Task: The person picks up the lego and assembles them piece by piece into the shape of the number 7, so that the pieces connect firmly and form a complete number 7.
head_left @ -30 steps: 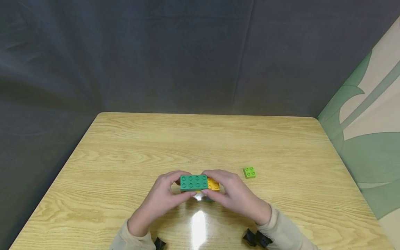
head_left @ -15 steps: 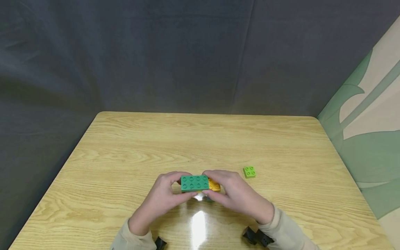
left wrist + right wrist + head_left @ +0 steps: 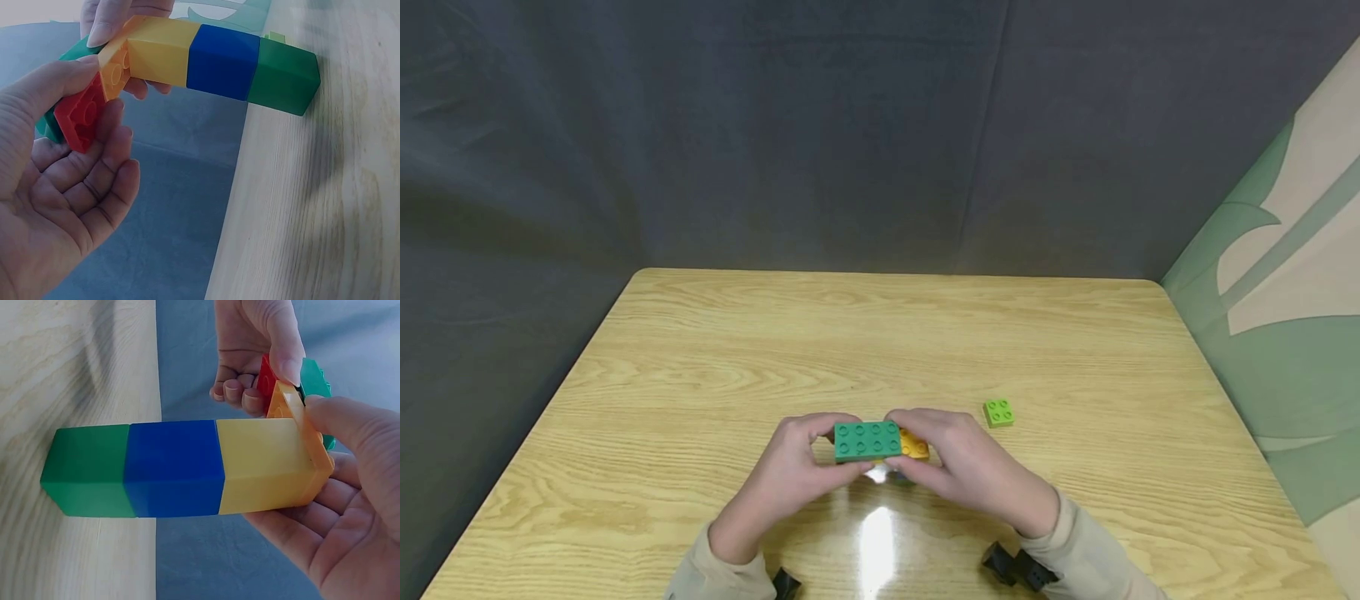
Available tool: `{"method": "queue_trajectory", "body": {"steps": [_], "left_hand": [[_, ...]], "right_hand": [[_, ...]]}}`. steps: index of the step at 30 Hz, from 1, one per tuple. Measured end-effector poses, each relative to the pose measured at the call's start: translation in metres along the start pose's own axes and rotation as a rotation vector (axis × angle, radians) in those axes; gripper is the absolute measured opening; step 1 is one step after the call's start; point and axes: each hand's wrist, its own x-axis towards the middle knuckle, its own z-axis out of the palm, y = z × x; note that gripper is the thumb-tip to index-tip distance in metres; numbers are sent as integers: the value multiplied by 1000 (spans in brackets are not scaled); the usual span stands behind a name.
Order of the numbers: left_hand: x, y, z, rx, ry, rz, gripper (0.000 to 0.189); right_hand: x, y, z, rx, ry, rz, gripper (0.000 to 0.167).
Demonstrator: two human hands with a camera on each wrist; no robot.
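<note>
Brick tower (image 3: 175,459) stands at lower centre of the head view, its foot apparently on the counter (image 3: 880,333). The left hand (image 3: 786,473) pinches its top by the red brick (image 3: 81,115), the right hand (image 3: 958,462) by the orange brick (image 3: 913,445), probably to steady the wide top over a narrow column. The counter's far edge lies well above; wood stretches widely leftward, while the lime brick (image 3: 998,413) sits near the right hand.

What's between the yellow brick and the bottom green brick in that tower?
The blue brick, touching both the yellow brick and bottom green brick; both wrist views show it.
</note>
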Motion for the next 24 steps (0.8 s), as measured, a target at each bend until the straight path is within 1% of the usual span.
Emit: {"method": "queue_trajectory", "body": {"steps": [4, 10, 13, 18, 24], "left_hand": [[0, -1, 0, 6, 4, 13, 32], [0, -1, -1, 38, 15, 44, 33], [-1, 0, 0, 54, 19, 48, 33], [-1, 2, 0, 51, 16, 40, 33], [0, 2, 0, 45, 11, 36, 34]], "right_hand": [[0, 1, 1, 29, 11, -8, 31], [-3, 1, 1, 42, 37, -5, 43], [-3, 1, 2, 49, 52, -6, 46], [-3, 2, 7, 69, 89, -19, 43], [-3, 5, 14, 34, 156, -80, 38]]}}
